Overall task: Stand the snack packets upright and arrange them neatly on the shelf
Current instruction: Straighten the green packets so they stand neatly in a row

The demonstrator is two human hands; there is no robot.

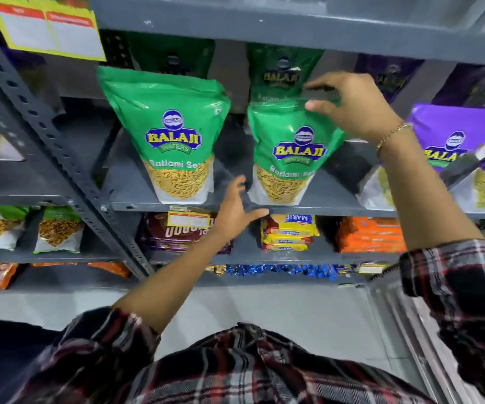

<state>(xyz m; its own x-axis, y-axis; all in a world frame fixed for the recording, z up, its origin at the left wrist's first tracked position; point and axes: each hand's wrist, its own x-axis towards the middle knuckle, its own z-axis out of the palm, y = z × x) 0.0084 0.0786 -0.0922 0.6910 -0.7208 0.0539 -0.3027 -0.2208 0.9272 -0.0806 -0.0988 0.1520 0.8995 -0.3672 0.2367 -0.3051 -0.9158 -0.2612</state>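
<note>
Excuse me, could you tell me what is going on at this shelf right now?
A person is tidying snack packets on a grey shelf. The right hand is at the top edge of a green packet, fingers open around it, while the left hand hovers open by its lower corner. Another green packet stands upright to its left, and purple packets stand to the right.

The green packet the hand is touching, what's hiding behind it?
Behind the front green packet stands another green packet, only its top showing. The right hand and the front packet cover the rest, so anything further back cannot be seen.
</note>
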